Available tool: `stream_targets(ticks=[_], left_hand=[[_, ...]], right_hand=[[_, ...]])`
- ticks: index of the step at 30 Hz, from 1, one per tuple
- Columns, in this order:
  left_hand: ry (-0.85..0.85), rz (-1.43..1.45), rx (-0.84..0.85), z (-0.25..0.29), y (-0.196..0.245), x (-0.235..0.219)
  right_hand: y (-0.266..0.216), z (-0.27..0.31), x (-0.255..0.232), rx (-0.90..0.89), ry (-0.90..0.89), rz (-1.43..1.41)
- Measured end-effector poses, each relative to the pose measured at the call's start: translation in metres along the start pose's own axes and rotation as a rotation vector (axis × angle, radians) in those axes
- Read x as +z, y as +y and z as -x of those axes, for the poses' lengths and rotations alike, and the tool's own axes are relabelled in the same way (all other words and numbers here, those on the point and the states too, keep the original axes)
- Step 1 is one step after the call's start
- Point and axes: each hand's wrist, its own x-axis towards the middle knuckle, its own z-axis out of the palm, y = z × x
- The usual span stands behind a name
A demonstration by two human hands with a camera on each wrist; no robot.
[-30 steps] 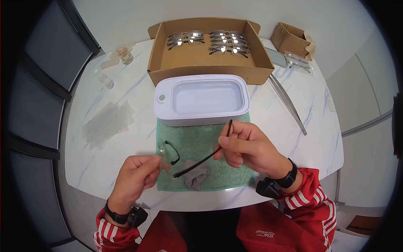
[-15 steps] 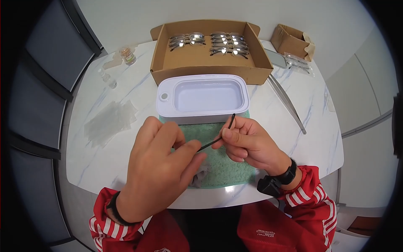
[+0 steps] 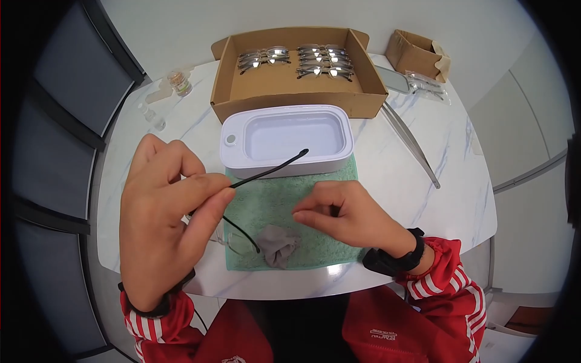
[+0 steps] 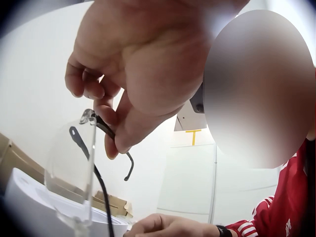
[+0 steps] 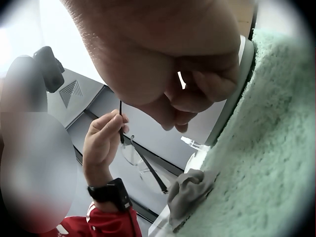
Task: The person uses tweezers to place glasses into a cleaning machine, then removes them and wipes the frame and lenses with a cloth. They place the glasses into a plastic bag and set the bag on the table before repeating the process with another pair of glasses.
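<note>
My left hand [image 3: 172,212] pinches one dark temple of a pair of rimless eyeglasses [image 3: 269,171] between thumb and fingers, raised over the left side of a green towel [image 3: 321,245]. In the left wrist view a clear lens [image 4: 69,170] hangs below the fingertips, with the other dark temple slanting down beside it. My right hand [image 3: 345,212] is above the towel, holding nothing, its fingers loosely bent and the thumb close to the index finger. A crumpled grey cloth [image 3: 278,247] lies on the towel between the hands.
A white oblong tub [image 3: 229,154] with a round button stands at the towel's far edge. Behind it, a cardboard box [image 3: 266,104] holds several eyeglasses. Long metal tweezers [image 3: 417,151] lie at right, clear plastic sleeves partly behind my left hand. Small bottles [image 3: 180,83] stand back left.
My left hand first reached across to the temple near my right hand, then drew back left and up with the eyeglasses. My right hand has let go of the temple.
</note>
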Motion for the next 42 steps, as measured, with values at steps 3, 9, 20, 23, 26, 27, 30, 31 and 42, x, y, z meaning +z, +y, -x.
stream_targets(ticks=[3, 9, 20, 23, 26, 27, 30, 31, 42], left_hand=[[-0.004, 0.023, 0.01, 0.002, -0.006, -0.005], [-0.008, 0.082, 0.05, 0.005, -0.014, -0.006], [-0.037, 0.219, 0.112, 0.009, -0.022, 0.018], [-0.027, 0.288, 0.191, 0.006, -0.032, 0.035], [-0.066, 0.318, 0.202, 0.003, -0.037, 0.042], [-0.083, 0.334, 0.216, 0.003, -0.039, 0.044], [-0.092, 0.346, 0.234, 0.001, -0.039, 0.054], [-0.092, 0.35, 0.243, 0.001, -0.038, 0.058], [0.006, 0.112, 0.316, 0.007, -0.025, 0.082]], right_hand=[[-0.002, 0.0, 0.006, -0.097, -0.061, 0.091], [0.002, 0.005, 0.032, -0.263, -0.141, 0.417], [-0.028, 0.009, -0.022, -0.082, -0.075, 0.206], [-0.036, 0.009, -0.04, -0.054, -0.074, 0.235], [-0.028, 0.007, -0.056, 0.062, 0.0, 0.192], [-0.027, 0.005, -0.059, 0.063, -0.001, 0.195], [-0.025, 0.0, -0.061, 0.123, 0.081, 0.063], [-0.028, -0.002, -0.059, 0.108, 0.084, 0.056], [-0.015, -0.012, -0.015, -0.14, 0.058, 0.089]])
